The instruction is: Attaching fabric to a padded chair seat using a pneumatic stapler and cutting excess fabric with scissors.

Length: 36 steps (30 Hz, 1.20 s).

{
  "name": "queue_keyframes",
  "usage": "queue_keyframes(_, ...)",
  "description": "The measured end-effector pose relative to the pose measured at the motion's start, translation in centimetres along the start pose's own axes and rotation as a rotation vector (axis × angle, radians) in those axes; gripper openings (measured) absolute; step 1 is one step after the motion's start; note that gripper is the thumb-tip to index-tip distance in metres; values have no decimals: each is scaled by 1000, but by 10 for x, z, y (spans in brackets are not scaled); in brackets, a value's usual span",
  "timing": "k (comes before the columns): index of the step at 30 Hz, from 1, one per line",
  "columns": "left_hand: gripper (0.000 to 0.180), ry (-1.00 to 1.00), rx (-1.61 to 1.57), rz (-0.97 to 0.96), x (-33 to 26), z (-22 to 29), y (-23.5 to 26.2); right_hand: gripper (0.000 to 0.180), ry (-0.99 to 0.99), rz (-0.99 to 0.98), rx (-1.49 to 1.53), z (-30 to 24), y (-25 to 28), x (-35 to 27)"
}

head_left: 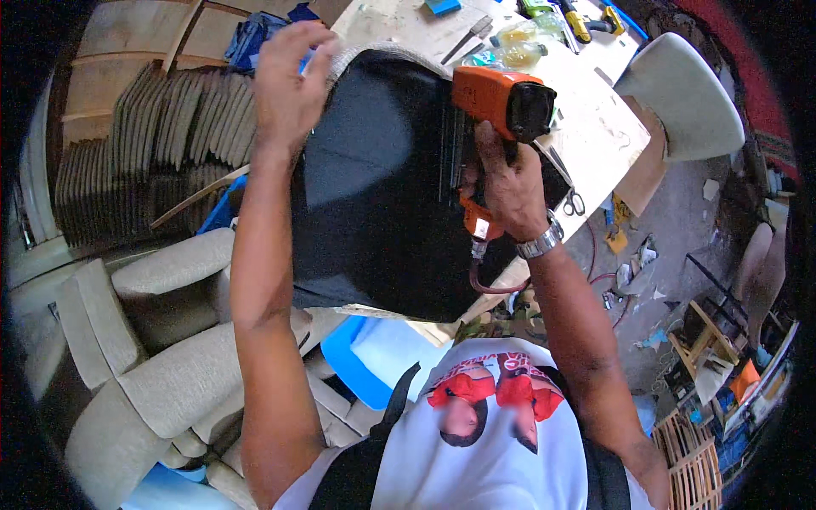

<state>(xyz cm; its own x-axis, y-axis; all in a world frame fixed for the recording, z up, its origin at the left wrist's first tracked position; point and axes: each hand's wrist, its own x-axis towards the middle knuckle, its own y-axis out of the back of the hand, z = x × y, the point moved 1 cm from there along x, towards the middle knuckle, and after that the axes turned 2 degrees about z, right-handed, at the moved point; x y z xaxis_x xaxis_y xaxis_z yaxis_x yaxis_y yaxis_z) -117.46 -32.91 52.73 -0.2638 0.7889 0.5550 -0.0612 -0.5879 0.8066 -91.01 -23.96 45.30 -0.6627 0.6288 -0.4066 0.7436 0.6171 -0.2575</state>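
My right hand (510, 183) grips an orange pneumatic staple gun (493, 93), its fingers wrapped round the handle. A reddish air hose (489, 287) joins the base of the handle. Beneath the tool lies a padded panel covered in black cloth (374, 204), with light woven fabric (395, 53) showing along its far edge. My left hand (293, 81) is at the panel's far left corner, slightly blurred. Its fingers are apart and hold nothing that I can see. Whether the gun's nose touches the cloth is hard to make out.
The worktable (608, 127) carries scissors (575, 202), plastic bottles (518, 49), a brush (467, 38) and a yellow drill (608, 21). A light upholstered seat part (684, 93) stands at the right. Stacked grey panels (183, 119) and beige cushions (191, 374) fill the left. Scraps litter the floor.
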Motion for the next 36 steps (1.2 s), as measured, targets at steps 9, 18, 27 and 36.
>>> queue_keyframes(9,28,-43,153,-66,-8,34,-24,40,-20,-8,1,-1,0,-1)
queue_keyframes(18,18,118,-25,-224,-4,19,-32,44,30,-45,-45,2,1,-2)
queue_keyframes(27,19,96,-155,-285,-4,19,-20,36,20,6,-14,4,4,-4)
queue_keyframes(36,19,-79,138,-161,-2,23,-34,46,-40,-40,-9,-3,-10,-12)
